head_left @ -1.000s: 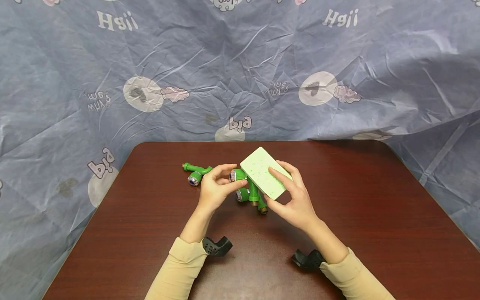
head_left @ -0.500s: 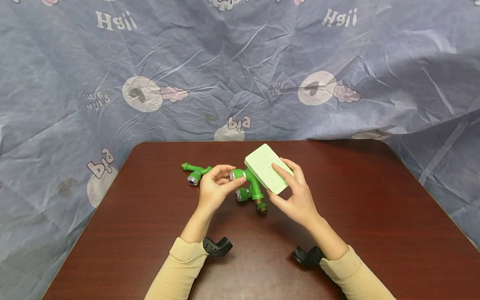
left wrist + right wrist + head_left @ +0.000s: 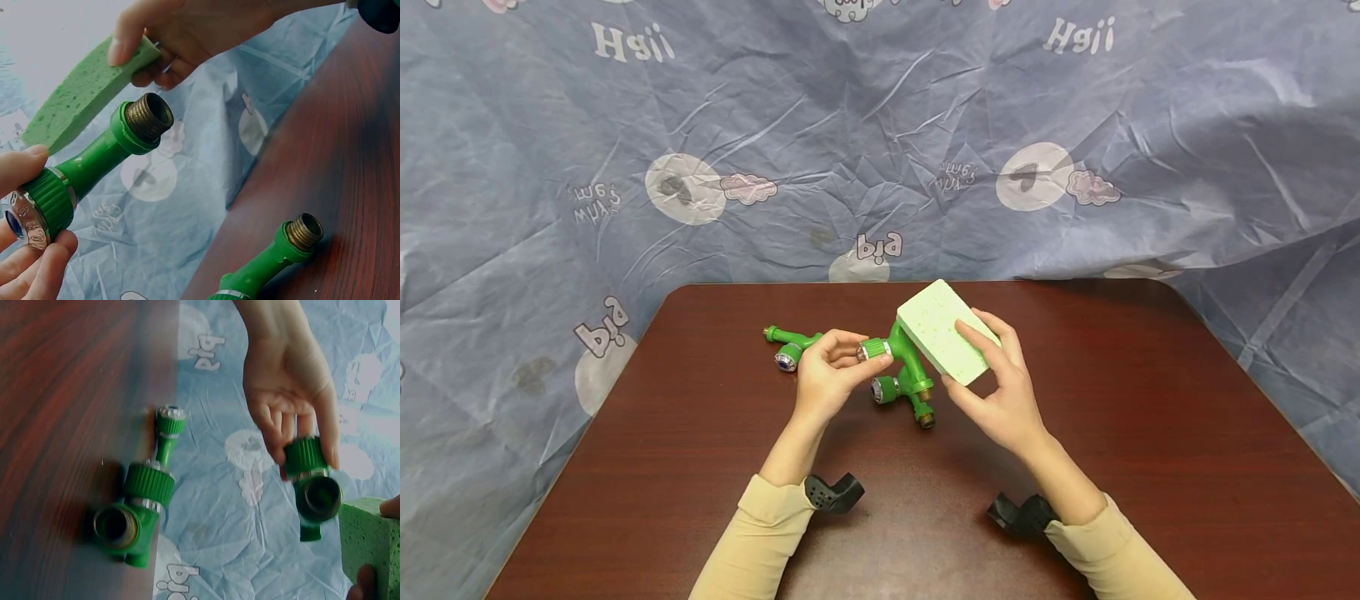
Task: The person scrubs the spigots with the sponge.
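Note:
My left hand pinches the ribbed knob of a green tap, holding it above the table. The tap's brass threaded end points toward the camera in the left wrist view. In my right hand is a pale green sponge, gripped between thumb and fingers. The sponge lies along the tap's far side and hides part of it in the head view. Its edge is right beside the tap in the right wrist view; contact there is hard to tell.
Below the held tap, a second green tap lies on the dark wooden table. Another green tap lies farther left, partly behind my left hand. A printed blue-grey cloth hangs behind the table.
My right hand and the sponge have shifted right and slightly up along the tap. The tap's threaded end has swung right, while my left hand stays nearly in place.

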A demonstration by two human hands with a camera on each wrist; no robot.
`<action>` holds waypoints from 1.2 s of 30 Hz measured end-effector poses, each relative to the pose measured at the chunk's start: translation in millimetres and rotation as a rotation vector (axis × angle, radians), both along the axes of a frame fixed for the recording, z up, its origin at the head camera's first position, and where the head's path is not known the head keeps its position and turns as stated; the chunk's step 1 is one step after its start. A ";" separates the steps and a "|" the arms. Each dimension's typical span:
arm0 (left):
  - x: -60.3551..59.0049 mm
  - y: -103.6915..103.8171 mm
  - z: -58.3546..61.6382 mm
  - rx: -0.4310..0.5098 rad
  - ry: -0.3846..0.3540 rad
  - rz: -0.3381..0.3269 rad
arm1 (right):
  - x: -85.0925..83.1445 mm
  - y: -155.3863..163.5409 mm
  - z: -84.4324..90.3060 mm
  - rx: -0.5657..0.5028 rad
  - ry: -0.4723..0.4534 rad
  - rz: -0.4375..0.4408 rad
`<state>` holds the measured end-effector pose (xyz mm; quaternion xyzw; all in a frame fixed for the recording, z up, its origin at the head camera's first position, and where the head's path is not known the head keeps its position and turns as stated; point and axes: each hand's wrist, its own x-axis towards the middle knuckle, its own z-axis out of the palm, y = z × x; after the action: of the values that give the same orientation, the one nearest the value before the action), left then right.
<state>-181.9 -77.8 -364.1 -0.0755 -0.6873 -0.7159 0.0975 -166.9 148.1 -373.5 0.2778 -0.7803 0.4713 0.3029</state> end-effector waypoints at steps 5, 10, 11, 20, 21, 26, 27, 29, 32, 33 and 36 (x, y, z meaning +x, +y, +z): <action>-10.3 0.0 -16.1 0.031 0.007 -0.001 | 4.7 -6.8 -1.7 0.060 0.008 0.049; -10.1 2.3 -16.5 0.069 0.020 0.001 | 6.2 -10.7 -3.5 0.132 0.055 0.009; -9.7 2.6 -16.3 0.069 0.019 0.001 | 6.1 -10.7 -3.9 0.141 0.060 -0.009; -9.1 2.9 -16.4 0.047 -0.009 0.031 | -2.1 -1.8 -4.8 0.102 0.071 -0.175; -9.4 2.5 -16.5 0.046 -0.009 0.039 | -3.0 -0.2 -4.0 0.079 0.071 -0.191; -10.4 1.4 -16.7 0.032 0.000 0.060 | -2.1 2.4 0.5 0.000 0.073 -0.138; -10.5 1.4 -17.0 0.032 -0.002 0.059 | -1.0 1.3 1.2 0.004 0.078 -0.111; -10.6 1.8 -17.3 0.036 -0.002 0.054 | 1.3 -2.0 1.6 0.037 0.093 -0.068; -10.4 2.6 -17.4 0.048 0.003 0.042 | 4.2 -7.7 -0.5 0.110 0.117 -0.030; -10.3 2.9 -17.3 0.052 0.005 0.038 | 5.2 -9.4 -1.3 0.133 0.118 -0.025; -10.0 3.5 -17.1 0.060 0.016 0.028 | 6.6 -12.3 -3.3 0.179 0.118 -0.027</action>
<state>-191.8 -74.3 -381.2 -0.0686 -0.6656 -0.7342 0.1152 -160.3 135.7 -376.7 0.3207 -0.8036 0.3786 0.3288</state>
